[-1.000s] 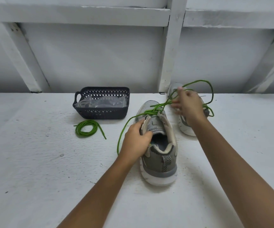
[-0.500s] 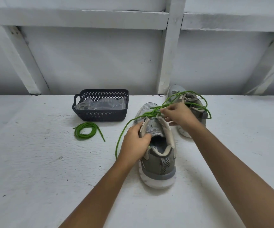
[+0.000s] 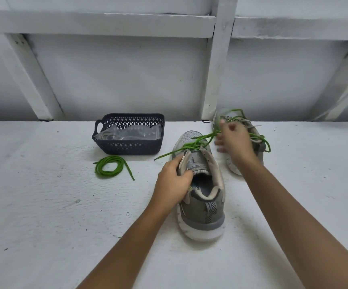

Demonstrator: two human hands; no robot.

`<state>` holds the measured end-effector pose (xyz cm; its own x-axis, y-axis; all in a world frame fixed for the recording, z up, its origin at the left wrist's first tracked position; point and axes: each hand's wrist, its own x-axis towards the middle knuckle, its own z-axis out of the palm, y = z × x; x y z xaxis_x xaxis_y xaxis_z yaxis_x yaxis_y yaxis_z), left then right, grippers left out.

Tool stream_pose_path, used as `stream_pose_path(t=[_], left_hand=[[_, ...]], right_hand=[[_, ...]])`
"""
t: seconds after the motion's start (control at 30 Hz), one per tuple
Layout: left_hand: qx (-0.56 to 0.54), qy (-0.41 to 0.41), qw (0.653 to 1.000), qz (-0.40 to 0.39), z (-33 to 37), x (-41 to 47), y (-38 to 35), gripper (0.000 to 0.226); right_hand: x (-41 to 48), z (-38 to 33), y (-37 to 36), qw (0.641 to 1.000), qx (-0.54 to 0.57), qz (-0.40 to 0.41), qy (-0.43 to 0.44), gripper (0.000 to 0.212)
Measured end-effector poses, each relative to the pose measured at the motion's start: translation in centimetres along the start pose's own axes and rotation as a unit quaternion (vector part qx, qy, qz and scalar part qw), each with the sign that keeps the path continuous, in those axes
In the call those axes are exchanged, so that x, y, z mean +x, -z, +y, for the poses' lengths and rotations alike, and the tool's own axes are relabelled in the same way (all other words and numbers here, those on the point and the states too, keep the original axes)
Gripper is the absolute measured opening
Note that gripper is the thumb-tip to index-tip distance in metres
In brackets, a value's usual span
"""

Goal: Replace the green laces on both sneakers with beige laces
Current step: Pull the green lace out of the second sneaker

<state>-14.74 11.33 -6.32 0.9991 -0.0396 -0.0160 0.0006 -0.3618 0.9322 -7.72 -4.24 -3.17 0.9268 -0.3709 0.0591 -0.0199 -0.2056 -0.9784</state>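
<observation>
Left hand (image 3: pixel 174 180) clamped on near sneaker (image 3: pixel 201 184) at the collar to steady it, right hand (image 3: pixel 234 142) beyond its toe, blurred, seemingly pinching green lace (image 3: pixel 192 145) to draw it out; coiled lace (image 3: pixel 109 167) left of sneaker, basket (image 3: pixel 128 148) behind.

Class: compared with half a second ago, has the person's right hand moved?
Yes. The right hand has moved away from the near sneaker's tongue toward the far sneaker, drawing the green lace with it.
</observation>
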Motion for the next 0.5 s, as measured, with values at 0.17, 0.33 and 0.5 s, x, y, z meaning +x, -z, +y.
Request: stream_pose_path(t=[0.17,0.33,0.5], left_hand=[[0.000,0.000,1.000,0.000,0.0,0.1,-0.1,0.044],[-0.002,0.002,1.000,-0.001,0.0,0.1,0.0,0.044],[0.001,-0.004,1.000,-0.004,0.0,0.0,0.0,0.044]], right_hand=[[-0.2,1.8,-0.8,0.973,-0.208,-0.097,0.037,0.034],[0.8,2.4,-0.7,0.975,-0.201,-0.073,0.055,0.024],[1.1,0.5,0.3,0.990,0.095,0.089,0.044,0.016]])
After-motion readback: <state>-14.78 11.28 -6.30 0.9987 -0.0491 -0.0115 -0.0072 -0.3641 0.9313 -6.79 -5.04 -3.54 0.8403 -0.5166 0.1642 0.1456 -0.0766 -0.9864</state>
